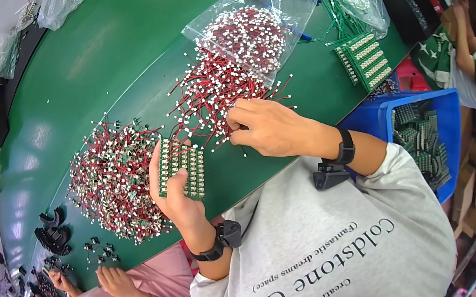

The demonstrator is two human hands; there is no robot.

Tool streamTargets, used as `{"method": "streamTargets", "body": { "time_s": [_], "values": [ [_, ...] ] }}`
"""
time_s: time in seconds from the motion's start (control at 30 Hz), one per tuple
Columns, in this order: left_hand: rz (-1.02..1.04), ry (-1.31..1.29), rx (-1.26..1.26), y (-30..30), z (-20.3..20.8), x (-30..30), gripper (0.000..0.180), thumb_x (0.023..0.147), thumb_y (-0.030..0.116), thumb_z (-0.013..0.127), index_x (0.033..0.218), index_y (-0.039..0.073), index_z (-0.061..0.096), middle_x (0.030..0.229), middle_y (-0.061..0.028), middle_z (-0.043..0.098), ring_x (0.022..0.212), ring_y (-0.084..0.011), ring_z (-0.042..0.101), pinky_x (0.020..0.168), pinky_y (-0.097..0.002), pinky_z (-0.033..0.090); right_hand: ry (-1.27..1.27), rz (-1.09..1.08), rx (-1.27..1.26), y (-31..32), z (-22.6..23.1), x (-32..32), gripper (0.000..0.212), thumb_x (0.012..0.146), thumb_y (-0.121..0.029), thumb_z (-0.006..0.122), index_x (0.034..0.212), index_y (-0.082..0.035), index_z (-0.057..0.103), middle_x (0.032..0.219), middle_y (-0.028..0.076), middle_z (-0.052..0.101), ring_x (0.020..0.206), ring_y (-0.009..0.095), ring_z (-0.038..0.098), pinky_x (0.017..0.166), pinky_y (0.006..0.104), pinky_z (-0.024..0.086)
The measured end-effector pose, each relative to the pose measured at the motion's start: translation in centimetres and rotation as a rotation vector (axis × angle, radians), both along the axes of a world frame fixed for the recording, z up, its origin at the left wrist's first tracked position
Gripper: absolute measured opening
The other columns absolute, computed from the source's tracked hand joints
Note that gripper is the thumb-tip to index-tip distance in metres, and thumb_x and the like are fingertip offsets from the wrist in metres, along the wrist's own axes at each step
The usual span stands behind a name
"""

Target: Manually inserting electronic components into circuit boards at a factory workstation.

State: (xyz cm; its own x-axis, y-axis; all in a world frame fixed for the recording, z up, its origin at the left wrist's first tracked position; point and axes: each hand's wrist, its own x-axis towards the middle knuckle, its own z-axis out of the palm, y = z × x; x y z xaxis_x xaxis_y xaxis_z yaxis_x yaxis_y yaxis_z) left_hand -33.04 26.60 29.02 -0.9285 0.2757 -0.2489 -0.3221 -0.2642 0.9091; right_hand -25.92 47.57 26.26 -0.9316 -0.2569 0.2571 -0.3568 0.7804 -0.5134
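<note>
One green circuit-board panel with rows of cream connectors (194, 168) is held, in the head view, between thumb and fingers of the left hand (182, 208). Red wires cross its upper left part; the right-hand rows look bare, so it is judged part-done. The right hand (269, 127), fingers curled, is at a pile of red wires with white plugs (200, 95); whether its tips pinch one cannot be told. Apparently done: a heap of wired green pieces (117, 182). Apparently outstanding: the wire pile and a green panel stack (368, 62).
</note>
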Motion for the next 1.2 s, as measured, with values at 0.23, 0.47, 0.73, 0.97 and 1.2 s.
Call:
{"method": "streamTargets", "body": {
  "time_s": [0.23,0.47,0.73,0.97,1.2],
  "values": [
    [0.013,-0.097,0.098,1.0,0.1,0.6,0.064,0.072,-0.002,0.045,0.134,-0.016,0.041,0.115,-0.0282,0.062,0.104,-0.0334,0.066,0.093,-0.0391,0.054,0.245,-0.112,-0.266,0.5,1.9,-1.3,0.014,0.076,-0.003,0.072,0.088,-0.006,0.065,0.092,0.007,0.064,0.088,0.024,0.062,0.076,0.0327,0.049],
    [0.001,-0.263,0.148,3.2,0.2,0.9,0.063,0.073,0.000,0.044,0.135,-0.012,0.043,0.118,-0.0237,0.062,0.103,-0.0285,0.065,0.094,-0.0386,0.053,0.104,-0.164,-0.574,-0.5,2.5,-1.4,0.014,0.083,0.002,0.068,0.096,0.001,0.064,0.085,0.012,0.065,0.073,0.025,0.065,0.062,0.0328,0.052],
    [-0.109,-0.225,0.196,5.2,0.5,1.3,0.067,0.072,-0.003,0.045,0.139,-0.008,0.042,0.116,-0.0206,0.062,0.103,-0.0261,0.065,0.092,-0.0352,0.053,-0.005,-0.280,-0.528,-1.0,2.6,-1.3,0.010,0.083,0.000,0.065,0.093,0.003,0.062,0.081,0.013,0.061,0.067,0.024,0.064,0.058,0.0331,0.051],
    [-0.147,-0.152,0.142,5.5,0.5,1.8,0.064,0.074,-0.006,0.047,0.138,-0.006,0.045,0.115,-0.0152,0.063,0.101,-0.0194,0.064,0.088,-0.0307,0.052,-0.006,-0.328,-0.562,-1.0,1.8,-1.3,0.011,0.082,-0.002,0.066,0.091,0.004,0.063,0.077,0.015,0.064,0.060,0.024,0.065,0.053,0.0331,0.051],
    [-0.159,-0.069,0.037,5.2,-0.2,1.8,0.062,0.075,-0.005,0.048,0.137,-0.005,0.048,0.115,-0.0113,0.063,0.098,-0.0149,0.062,0.087,-0.0269,0.050,-0.031,-0.341,-0.580,-1.1,2.5,-1.3,0.011,0.082,-0.001,0.065,0.091,0.003,0.062,0.076,0.015,0.064,0.059,0.024,0.065,0.053,0.0339,0.050]
  ]
}}
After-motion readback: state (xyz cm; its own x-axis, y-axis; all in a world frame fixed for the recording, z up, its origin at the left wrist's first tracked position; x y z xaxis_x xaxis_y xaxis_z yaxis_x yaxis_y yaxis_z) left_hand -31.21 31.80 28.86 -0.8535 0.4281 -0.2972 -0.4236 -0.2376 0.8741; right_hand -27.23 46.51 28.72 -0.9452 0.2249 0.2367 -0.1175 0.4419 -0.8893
